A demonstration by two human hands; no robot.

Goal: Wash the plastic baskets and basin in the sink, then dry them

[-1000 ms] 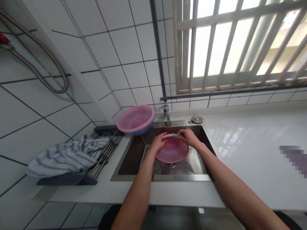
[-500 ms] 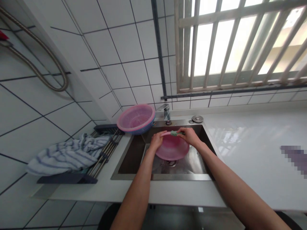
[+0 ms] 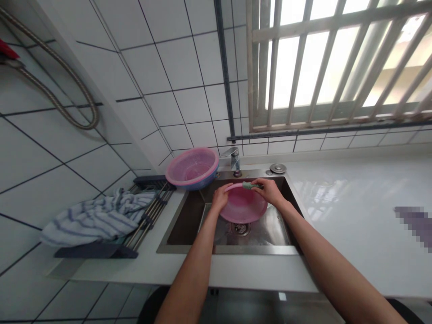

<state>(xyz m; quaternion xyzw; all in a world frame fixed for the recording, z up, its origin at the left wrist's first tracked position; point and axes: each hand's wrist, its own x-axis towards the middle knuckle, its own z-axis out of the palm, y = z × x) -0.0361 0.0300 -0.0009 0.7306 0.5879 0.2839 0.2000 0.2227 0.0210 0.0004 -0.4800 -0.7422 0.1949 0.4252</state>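
Pink basin [image 3: 243, 209], green cloth [image 3: 249, 185] (in right fingers [image 3: 263, 182])

Both forearms [image 3: 195, 264] slant inward, left hand [image 3: 220, 199] gripping, right hand [image 3: 270, 192] pinching nearby.

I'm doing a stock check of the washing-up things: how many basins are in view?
3: the tilted pink basin in the sink, and another pink basin nested in a blue basin at the sink's back-left corner. More may be hidden in that stack.
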